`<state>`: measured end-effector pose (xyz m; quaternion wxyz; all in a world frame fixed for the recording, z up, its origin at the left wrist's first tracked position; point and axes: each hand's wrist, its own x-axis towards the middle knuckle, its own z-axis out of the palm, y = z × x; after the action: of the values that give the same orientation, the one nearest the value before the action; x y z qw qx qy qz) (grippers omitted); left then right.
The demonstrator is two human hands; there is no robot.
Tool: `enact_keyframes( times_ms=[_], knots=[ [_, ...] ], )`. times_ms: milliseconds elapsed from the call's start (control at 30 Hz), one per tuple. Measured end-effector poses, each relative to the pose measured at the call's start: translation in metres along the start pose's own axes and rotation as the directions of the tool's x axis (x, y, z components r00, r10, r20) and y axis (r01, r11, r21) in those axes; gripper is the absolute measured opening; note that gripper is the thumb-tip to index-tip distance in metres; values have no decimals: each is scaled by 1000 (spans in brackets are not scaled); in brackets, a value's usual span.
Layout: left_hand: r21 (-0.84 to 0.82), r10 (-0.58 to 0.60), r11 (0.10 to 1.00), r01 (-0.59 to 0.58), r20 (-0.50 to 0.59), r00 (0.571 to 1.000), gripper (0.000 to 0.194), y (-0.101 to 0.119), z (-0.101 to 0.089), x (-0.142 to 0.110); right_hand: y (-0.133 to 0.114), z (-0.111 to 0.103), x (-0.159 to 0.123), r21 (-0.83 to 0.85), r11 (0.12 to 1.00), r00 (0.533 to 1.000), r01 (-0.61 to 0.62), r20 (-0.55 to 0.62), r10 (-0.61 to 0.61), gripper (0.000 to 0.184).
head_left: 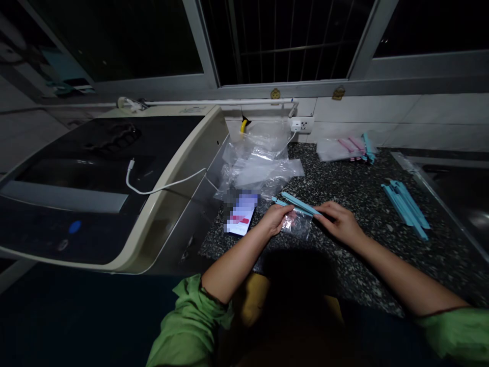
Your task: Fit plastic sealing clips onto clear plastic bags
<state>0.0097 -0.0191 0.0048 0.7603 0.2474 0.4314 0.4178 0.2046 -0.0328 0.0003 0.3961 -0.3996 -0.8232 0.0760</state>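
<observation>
My left hand [275,219] is closed on a small clear plastic bag [298,226], which hangs below its fingers and shines in the light. A light-blue plastic strip [279,202] shows at these fingertips; whether it lies inside the bag I cannot tell. My right hand [336,220] pinches the near end of another long, slim light-blue strip [300,203], looking like a bag-sealing clip. That strip slants up to the left, over my left fingertips. On the counter to the right lies a loose bundle of similar blue strips [407,208].
A phone [241,214] with a lit screen lies left of my hands on the speckled counter [340,181]. Behind are crumpled clear bags [260,165] and a bag with pink and blue strips [349,148]. A washing machine [153,168] with a white cable [168,188] stands left.
</observation>
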Motion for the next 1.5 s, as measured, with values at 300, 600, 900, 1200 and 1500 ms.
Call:
enact_keyframes(
  times_ms=[300,600,900,1200,1500],
  knots=[
    [35,10,999,-10,10,1000,19,-2,0,1,2,2,-1,6,1000,999,4,33,-4,17],
    [74,-18,997,18,5,1000,19,4,3,-6,0,1,0,13,1000,999,-12,43,12,19],
    [133,-1,991,-6,58,998,15,3,1,-5,4,3,-1,-1,1000,1000,9,27,-9,19],
    [157,41,986,-58,108,993,18,0,-3,-2,5,3,-2,-17,1000,999,10,31,-9,17],
    [197,75,976,-93,96,993,19,1,-2,-2,4,3,-3,-50,999,997,-15,73,19,23]
  ],
)
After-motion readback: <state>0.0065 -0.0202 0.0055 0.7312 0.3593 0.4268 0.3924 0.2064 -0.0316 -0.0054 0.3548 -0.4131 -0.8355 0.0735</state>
